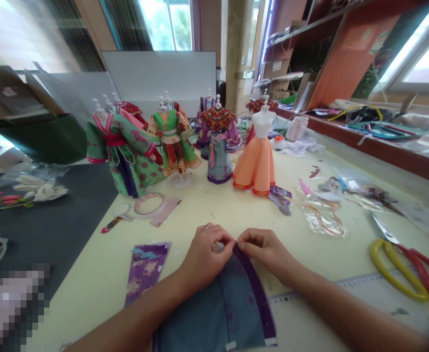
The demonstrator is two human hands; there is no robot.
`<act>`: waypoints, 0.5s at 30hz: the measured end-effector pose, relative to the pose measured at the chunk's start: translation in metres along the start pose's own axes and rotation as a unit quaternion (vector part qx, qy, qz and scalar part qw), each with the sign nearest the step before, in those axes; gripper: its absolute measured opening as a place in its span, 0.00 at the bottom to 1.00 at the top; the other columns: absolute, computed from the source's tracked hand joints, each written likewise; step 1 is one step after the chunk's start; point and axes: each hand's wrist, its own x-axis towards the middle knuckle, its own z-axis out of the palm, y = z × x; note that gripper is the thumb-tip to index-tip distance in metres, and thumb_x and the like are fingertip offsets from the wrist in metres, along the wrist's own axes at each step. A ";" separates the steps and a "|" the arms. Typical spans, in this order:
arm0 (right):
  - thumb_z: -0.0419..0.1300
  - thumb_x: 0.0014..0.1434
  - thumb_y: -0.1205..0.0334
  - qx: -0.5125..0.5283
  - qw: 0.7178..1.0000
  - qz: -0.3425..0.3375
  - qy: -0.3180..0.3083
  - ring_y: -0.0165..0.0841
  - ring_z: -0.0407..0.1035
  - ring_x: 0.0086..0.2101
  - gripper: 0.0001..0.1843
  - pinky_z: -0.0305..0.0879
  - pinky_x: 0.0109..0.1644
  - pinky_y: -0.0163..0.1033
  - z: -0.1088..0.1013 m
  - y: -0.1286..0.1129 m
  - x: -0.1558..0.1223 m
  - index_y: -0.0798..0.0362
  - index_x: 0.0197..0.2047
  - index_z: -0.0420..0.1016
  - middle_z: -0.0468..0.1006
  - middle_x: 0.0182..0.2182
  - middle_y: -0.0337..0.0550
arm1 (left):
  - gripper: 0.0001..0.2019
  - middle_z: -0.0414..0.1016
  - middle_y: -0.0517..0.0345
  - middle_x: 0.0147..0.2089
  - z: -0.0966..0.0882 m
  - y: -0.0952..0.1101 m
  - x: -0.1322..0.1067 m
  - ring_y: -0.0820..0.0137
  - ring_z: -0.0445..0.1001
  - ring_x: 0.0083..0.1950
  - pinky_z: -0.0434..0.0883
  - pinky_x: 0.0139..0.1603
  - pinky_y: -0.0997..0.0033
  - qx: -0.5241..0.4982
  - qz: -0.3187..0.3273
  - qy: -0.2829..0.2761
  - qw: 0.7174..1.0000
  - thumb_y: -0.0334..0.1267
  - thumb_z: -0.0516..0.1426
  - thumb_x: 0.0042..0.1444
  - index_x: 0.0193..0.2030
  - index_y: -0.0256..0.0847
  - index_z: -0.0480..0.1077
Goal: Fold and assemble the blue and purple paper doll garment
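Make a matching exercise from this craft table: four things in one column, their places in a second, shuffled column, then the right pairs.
Things
1. blue paper piece
2. orange skirt
3. scissors
4. purple patterned strip

Places
A. on a small white dress form
B. near the right edge of the table
C. lying flat, to the left of the left hand
D. pinched at its top edge by the left hand and right hand

Pairs: 1-D, 2-A, 3-B, 4-C
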 end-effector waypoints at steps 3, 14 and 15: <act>0.57 0.51 0.62 0.004 1.000 0.000 0.000 0.26 0.61 0.23 0.06 0.57 0.27 0.31 0.000 -0.001 0.000 0.56 0.26 0.71 0.69 0.21 0.36 | 0.06 0.73 0.61 0.29 -0.001 0.001 0.000 0.70 0.68 0.35 0.59 0.43 0.66 -0.006 -0.008 -0.005 1.000 0.32 0.54 0.52 0.25 0.40 0.69; 0.54 0.53 0.66 -0.099 0.992 -0.070 0.020 0.29 0.64 0.26 0.05 0.59 0.28 0.32 0.004 -0.002 -0.004 0.54 0.27 0.69 0.70 0.23 0.37 | 0.04 0.72 0.60 0.26 -0.004 0.006 0.000 0.70 0.68 0.33 0.61 0.40 0.68 0.007 -0.059 -0.008 0.998 0.34 0.55 0.48 0.25 0.41 0.71; 0.54 0.53 0.66 -0.109 0.991 -0.076 0.022 0.29 0.64 0.26 0.05 0.59 0.29 0.32 0.004 -0.003 -0.004 0.54 0.27 0.69 0.71 0.23 0.37 | 0.04 0.72 0.60 0.26 -0.004 0.006 0.000 0.70 0.68 0.32 0.61 0.40 0.68 0.007 -0.062 -0.012 0.998 0.34 0.55 0.48 0.25 0.41 0.71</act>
